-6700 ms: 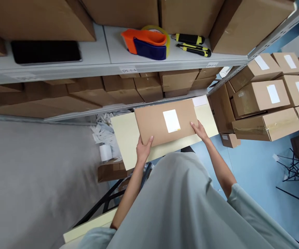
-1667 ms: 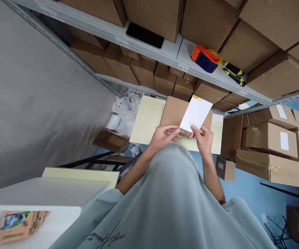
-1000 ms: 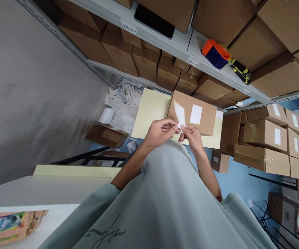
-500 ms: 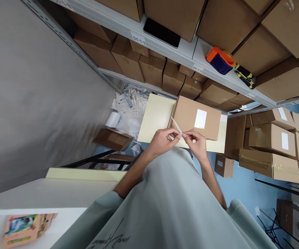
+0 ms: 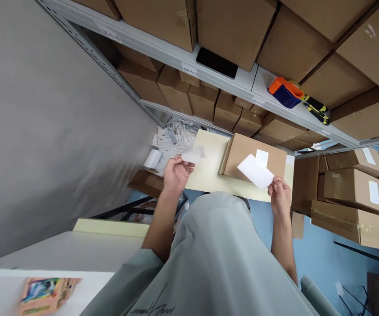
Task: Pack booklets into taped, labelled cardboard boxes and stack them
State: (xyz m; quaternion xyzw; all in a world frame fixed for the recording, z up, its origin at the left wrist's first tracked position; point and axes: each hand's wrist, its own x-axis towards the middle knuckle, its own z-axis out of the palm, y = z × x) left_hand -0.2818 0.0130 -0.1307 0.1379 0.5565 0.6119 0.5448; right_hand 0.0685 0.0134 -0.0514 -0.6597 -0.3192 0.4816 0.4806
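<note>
My right hand (image 5: 280, 194) pinches a white label (image 5: 254, 171) by its right corner, in front of the cardboard box (image 5: 241, 152). Part of another white label (image 5: 262, 156) on that box shows behind it. Off to the left, my left hand (image 5: 177, 174) grips a thin whitish backing slip (image 5: 192, 155), smeared by motion, between thumb and fingers. The box lies on a pale yellow board (image 5: 209, 175), apart from both hands.
A white shelf (image 5: 242, 81) with cardboard boxes runs across the back. It bears a black phone (image 5: 216, 62), an orange and blue tape dispenser (image 5: 285, 92) and yellow-black cutters (image 5: 316, 109). Paper scraps (image 5: 176, 138) heap at left; labelled boxes (image 5: 357, 191) stack at right.
My hands were together at the box's front edge, pinching a folded strip. They have since moved wide apart, the backing slip going left and the white label right.
</note>
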